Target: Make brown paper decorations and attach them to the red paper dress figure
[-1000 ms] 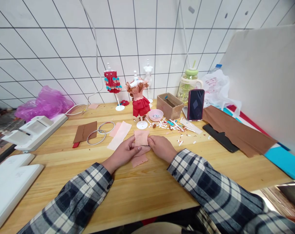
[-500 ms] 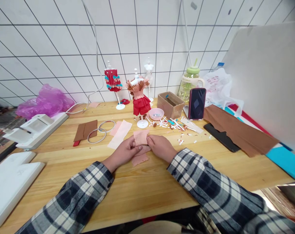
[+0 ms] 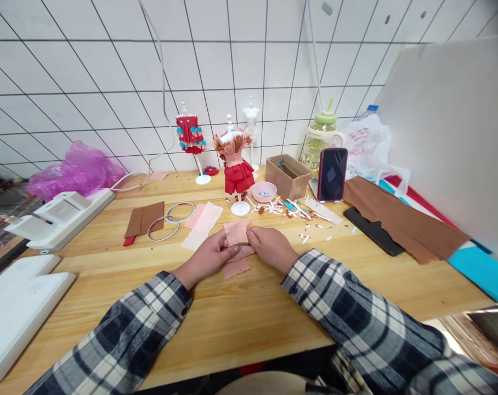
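Between my hands is a small piece of pink crepe paper (image 3: pixel 236 231). My left hand (image 3: pixel 213 253) pinches its left and lower side, thumb on top. At its lower right corner, my right hand (image 3: pixel 270 247) is closed on the edge, with the fingers curled under. A thin dark line runs along the paper's lower edge; I cannot make out what it is. Below lies another pink paper piece (image 3: pixel 236 269) on the table. Just beyond my hands stands a small dress form (image 3: pixel 238 178) in a pink and brown ruffled top and red skirt.
Left are two metal rings (image 3: pixel 163 227), brown paper (image 3: pixel 144 220) and a white power strip (image 3: pixel 74 222). Behind stand a red-dressed form (image 3: pixel 190 134), a pink bowl (image 3: pixel 264 192) and a cardboard box (image 3: pixel 288 178). Paper scraps (image 3: pixel 298 209), a phone (image 3: pixel 332 174) and brown sheets (image 3: pixel 401 219) lie right.
The pink paper between my hands tilts slightly and its upper edge shifts a little left. Both hands keep their grip and nearly the same place. The view has shifted slightly.
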Motion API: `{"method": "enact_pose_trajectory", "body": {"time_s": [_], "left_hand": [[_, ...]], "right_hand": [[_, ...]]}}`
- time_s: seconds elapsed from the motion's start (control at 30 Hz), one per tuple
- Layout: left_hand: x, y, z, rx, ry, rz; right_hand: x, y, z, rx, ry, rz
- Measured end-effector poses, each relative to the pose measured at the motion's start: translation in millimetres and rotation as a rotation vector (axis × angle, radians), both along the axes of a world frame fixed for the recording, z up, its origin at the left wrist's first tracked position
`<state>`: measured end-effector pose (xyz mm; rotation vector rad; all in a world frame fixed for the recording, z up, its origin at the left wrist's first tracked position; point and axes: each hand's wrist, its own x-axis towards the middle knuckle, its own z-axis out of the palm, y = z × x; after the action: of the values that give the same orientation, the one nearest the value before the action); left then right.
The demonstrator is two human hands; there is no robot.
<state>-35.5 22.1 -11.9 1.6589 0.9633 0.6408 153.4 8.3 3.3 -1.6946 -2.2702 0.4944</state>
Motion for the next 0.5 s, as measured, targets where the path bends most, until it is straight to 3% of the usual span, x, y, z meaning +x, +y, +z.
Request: {"method": "enact_pose_trajectory", "body": {"time_s": [0.5], "left_hand": [[5, -3, 12.4, 0.052, 0.134, -0.007]], "right_hand": [[-2, -2, 4.4, 0.021, -0.052, 0.01]]}}
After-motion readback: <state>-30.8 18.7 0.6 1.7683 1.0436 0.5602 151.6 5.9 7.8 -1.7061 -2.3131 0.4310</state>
